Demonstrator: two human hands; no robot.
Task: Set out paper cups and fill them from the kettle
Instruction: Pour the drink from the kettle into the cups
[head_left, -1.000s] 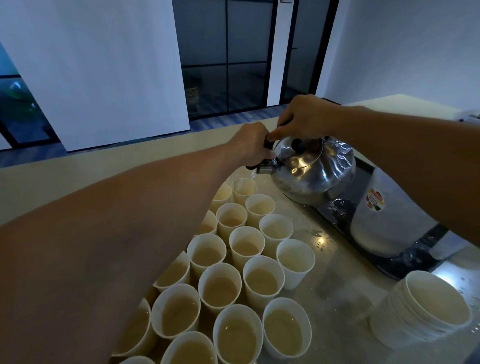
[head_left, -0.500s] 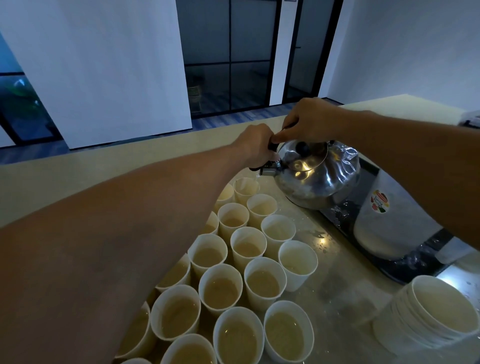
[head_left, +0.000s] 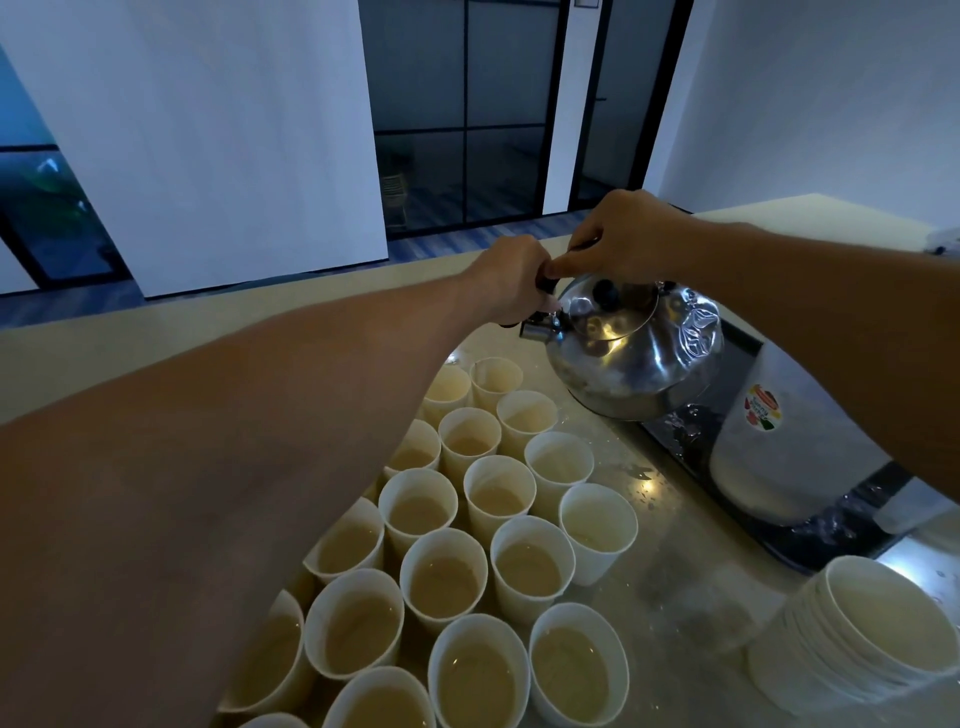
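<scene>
L hand (head_left: 511, 278): fingers curled tight round black spout piece of kettle (head_left: 636, 351).
R hand (head_left: 621, 241): fingers curled shut on kettle's top handle, thumb tip by L hand.
Kettle: tilted, held just under R fingers, spout toward L fingers.
Cups (head_left: 498, 491): below both hands on bench (head_left: 675, 545), most w/ tan liquid.
Stack (head_left: 872, 631): empties, well right of cups.

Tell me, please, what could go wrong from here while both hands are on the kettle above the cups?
The kettle is tilted, spout toward the far cups; both the left hand and right hand grip near its top, so hot metal could burn fingers. The left forearm crosses over the filled cups packed closely together; a knock might topple several. The counter already looks wet, so cups may slide.
</scene>
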